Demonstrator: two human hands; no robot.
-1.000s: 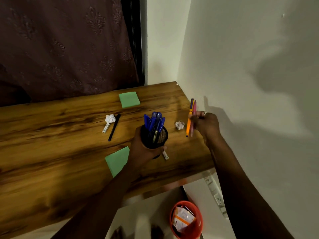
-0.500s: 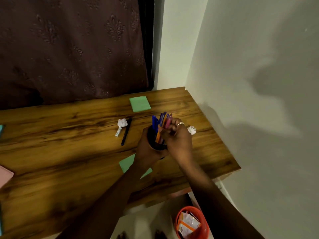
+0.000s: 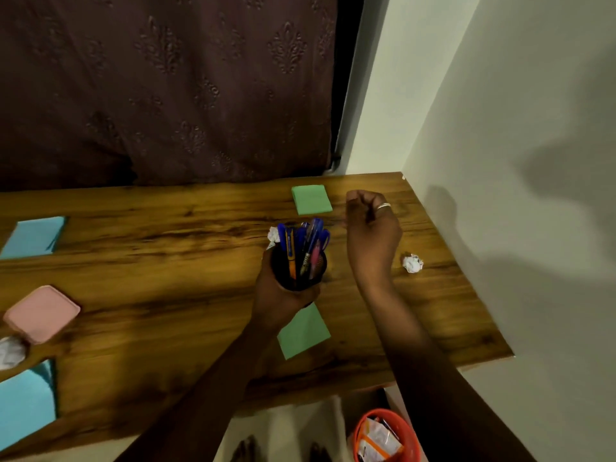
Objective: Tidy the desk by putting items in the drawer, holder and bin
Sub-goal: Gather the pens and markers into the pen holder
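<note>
Right of centre on the desk (image 3: 166,278), the left hand (image 3: 283,295) gripped the black pen holder (image 3: 300,276), fingers wrapped round its wall. Whether the holder stood on the wood or was lifted could not be told.

One second earlier the right hand (image 3: 370,228) had pinched an orange pen (image 3: 291,258) and a pink pen (image 3: 315,258) near the wall. Half a second earlier it was at the holder's mouth. Both pens now stood in the holder among the blue pens (image 3: 301,240), and the right hand had drawn away to 1 o'clock of the holder, its fingers curled and holding nothing.

That step appeared complete, with much still to sort:

- One paper ball (image 3: 412,263) lay at 3 o'clock of the holder, and another (image 3: 273,234) showed just behind its rim at 11 o'clock.
- One green pad (image 3: 311,200) lay at 12 o'clock, and a second (image 3: 303,331) at 6 o'clock, partly under the left wrist.
- Blue pads (image 3: 33,236), a pink pad (image 3: 41,313) and a third paper ball (image 3: 11,351) lay well apart at 9 o'clock.
- The orange bin (image 3: 411,438) stood on the floor at 5 o'clock.
</note>
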